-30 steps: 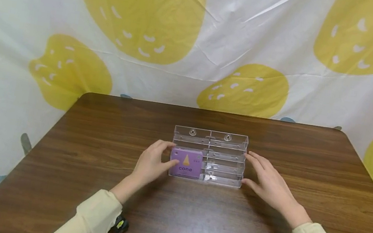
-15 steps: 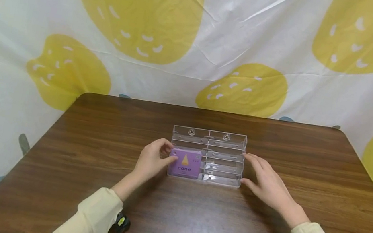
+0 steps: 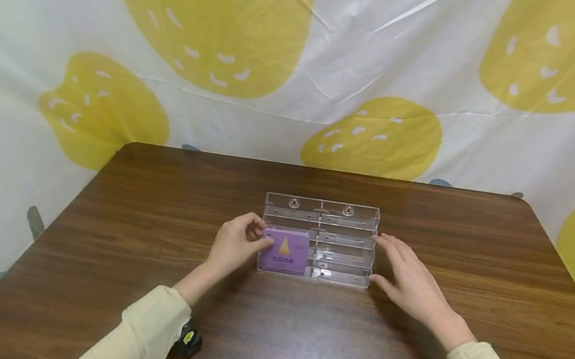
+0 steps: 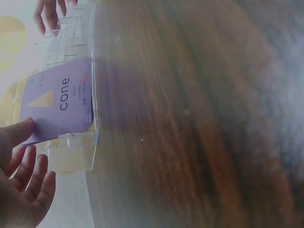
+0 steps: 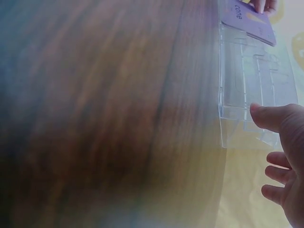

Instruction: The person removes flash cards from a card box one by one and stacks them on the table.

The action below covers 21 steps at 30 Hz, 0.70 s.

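Note:
A clear, tiered plastic card holder [image 3: 343, 257] with two columns of slots stands on the table. Purple cards printed with a cone and the word "cone" [image 3: 284, 254] sit in its lower left slot. My left hand [image 3: 235, 246] pinches the cards at their left edge, thumb on the printed face and index finger behind; in the left wrist view the other fingers [image 4: 35, 175] fan loosely. On the opposite side, my right hand [image 3: 412, 284] has thumb and fingertips right at the holder's right end, the fingers fairly straight. The right wrist view shows its thumb [image 5: 273, 118] overlapping the holder's end.
The brown wood-grain table [image 3: 307, 339] extends around the holder on all sides. A white cloth with yellow fruit prints [image 3: 373, 136] hangs behind it and along both sides. Dark devices with yellow-green marks [image 3: 189, 339] are worn at both wrists.
My left index finger has drawn in from the holder's left end and bent behind the cards, the thumb staying on their face. The right hand keeps its place at the holder.

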Each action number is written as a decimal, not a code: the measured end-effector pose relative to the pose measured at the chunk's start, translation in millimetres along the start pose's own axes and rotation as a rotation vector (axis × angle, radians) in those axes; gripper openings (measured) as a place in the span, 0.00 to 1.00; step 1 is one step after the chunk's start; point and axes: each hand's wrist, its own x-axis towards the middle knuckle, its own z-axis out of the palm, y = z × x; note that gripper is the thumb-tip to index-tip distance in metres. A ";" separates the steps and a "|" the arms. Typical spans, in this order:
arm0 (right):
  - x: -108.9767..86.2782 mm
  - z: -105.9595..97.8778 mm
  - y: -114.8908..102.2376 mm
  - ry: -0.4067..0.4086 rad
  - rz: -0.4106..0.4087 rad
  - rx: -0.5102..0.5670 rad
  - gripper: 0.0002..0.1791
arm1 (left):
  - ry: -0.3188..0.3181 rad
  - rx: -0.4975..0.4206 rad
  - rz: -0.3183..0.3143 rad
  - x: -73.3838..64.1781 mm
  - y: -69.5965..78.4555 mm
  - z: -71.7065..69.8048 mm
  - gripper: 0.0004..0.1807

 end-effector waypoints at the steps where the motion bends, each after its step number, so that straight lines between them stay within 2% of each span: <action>1: 0.1 0.1 0.0 0.001 -0.003 -0.003 0.38 | -0.001 0.002 -0.006 0.4 -0.6 0.2 0.12; 10: -0.1 1.8 0.7 0.010 -0.011 -0.022 0.38 | -0.022 0.010 -0.004 3.8 -4.3 -0.1 0.12; 21: 0.0 1.5 1.5 0.009 -0.011 -0.027 0.38 | -0.062 -0.063 -0.018 8.7 -10.5 -0.5 0.11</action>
